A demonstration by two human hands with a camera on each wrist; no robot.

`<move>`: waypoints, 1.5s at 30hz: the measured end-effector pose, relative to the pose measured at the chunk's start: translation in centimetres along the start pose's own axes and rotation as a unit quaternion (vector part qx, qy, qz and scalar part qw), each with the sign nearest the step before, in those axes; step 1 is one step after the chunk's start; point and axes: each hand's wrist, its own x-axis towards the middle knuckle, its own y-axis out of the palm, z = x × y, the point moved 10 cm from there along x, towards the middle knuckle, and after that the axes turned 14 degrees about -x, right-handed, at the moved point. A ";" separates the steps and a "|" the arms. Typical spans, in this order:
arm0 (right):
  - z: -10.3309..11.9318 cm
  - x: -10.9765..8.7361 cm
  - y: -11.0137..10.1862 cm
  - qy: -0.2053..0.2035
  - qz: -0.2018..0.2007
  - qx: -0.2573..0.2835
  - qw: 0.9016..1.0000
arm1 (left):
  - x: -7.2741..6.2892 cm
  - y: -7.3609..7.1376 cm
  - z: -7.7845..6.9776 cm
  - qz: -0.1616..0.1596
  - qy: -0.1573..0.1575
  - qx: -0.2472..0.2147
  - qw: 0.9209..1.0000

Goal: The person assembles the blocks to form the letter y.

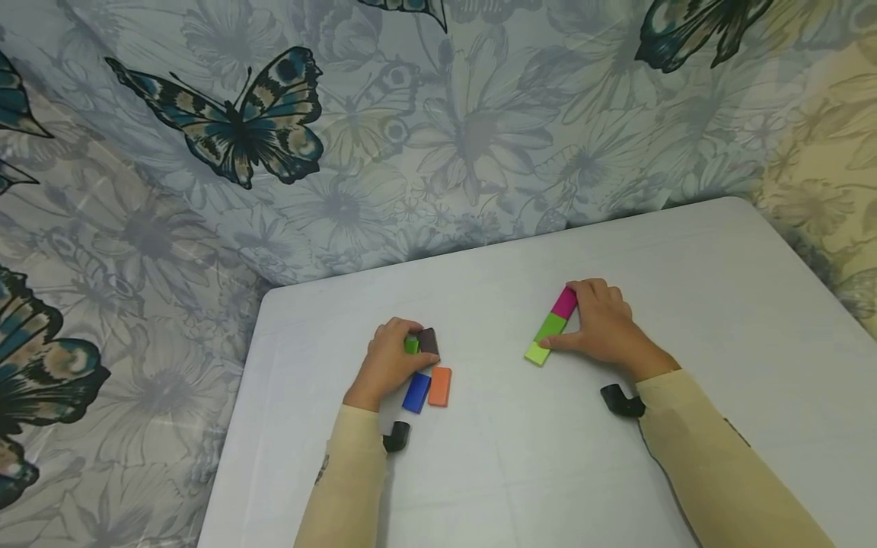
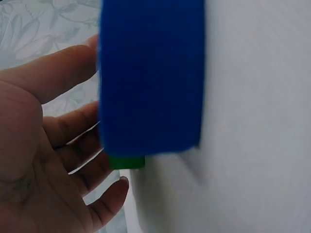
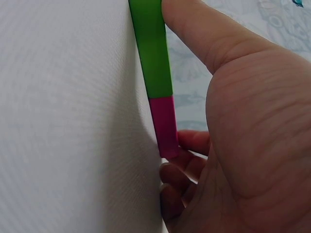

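Note:
In the head view my left hand (image 1: 390, 358) spans a dark brown block (image 1: 428, 342), its thumb at the lower end and fingers by the top. A green block (image 1: 412, 345) shows beside the brown one, partly hidden by that hand. Just below lie a blue block (image 1: 416, 393) and an orange block (image 1: 440, 387). My right hand (image 1: 606, 327) holds a slanting row of blocks by its side: magenta (image 1: 565, 303), green (image 1: 550, 327) and lime (image 1: 537, 353), end to end. Its thumb lies on the lime block and its fingertips reach the magenta end.
The blocks are on a white table (image 1: 493, 457) with a rounded far edge. Butterfly-patterned cloth (image 1: 473, 137) hangs behind it and to the left. A black wrist camera (image 1: 622, 401) sits at the right sleeve, another (image 1: 397, 437) at the left.

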 end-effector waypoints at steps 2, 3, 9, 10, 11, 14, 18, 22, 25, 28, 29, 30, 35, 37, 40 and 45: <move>0.0 0.0 0.0 -0.001 0.000 -0.001 1.000 | 0.1 0.0 -0.1 -0.007 0.000 -0.004 1.000; 0.0 0.0 0.0 -0.001 0.000 -0.002 1.000 | 0.1 0.0 -0.1 -0.009 0.000 -0.006 1.000; 0.2 0.0 0.0 -0.003 0.001 -0.001 1.000 | 0.0 0.1 -0.3 0.017 0.000 0.013 1.000; 0.2 0.0 0.0 -0.003 0.001 -0.001 1.000 | -0.1 0.2 -0.4 0.023 0.002 0.020 1.000; 0.2 0.0 0.0 -0.003 0.000 -0.001 1.000 | -0.1 0.2 -0.4 0.028 0.007 0.028 0.999; 0.1 0.0 -0.1 0.000 0.000 -0.003 1.000 | 0.0 0.3 -0.9 0.030 0.022 0.044 0.998; 0.0 0.0 0.0 0.003 0.001 -0.004 1.000 | 0.3 0.4 -1.3 0.016 0.028 0.057 0.998; -0.1 0.1 0.0 0.004 0.001 -0.003 1.000 | 0.7 0.6 -1.7 -0.003 0.026 0.065 0.998; -0.1 0.1 0.0 0.003 -0.001 -0.001 1.000 | 1.0 0.8 -2.1 -0.010 0.028 0.070 0.997; 0.0 0.0 -0.1 0.000 -0.001 0.000 1.000 | 1.0 1.0 -2.7 -0.015 0.034 0.077 0.996; 0.0 0.0 -0.1 -0.001 0.000 0.000 1.000 | 1.1 1.1 -2.9 -0.015 0.036 0.081 0.996; 0.1 0.0 -0.2 -0.001 0.000 0.000 1.000 | 1.1 1.2 -3.0 -0.015 0.038 0.084 0.996; 0.1 0.0 -0.2 -0.003 -0.004 -0.002 1.000 | 1.4 1.8 -3.9 -0.012 0.055 0.099 0.994; 0.1 0.0 -0.2 -0.005 -0.007 -0.003 1.000 | 1.6 2.0 -4.3 -0.012 0.062 0.103 0.993; 0.0 0.1 -0.1 -0.007 -0.010 -0.004 1.000 | 1.8 2.3 -4.7 -0.010 0.063 0.109 0.992; -0.1 0.2 -0.1 -0.005 -0.010 -0.003 1.000 | 2.2 2.5 -4.9 -0.008 0.053 0.125 0.991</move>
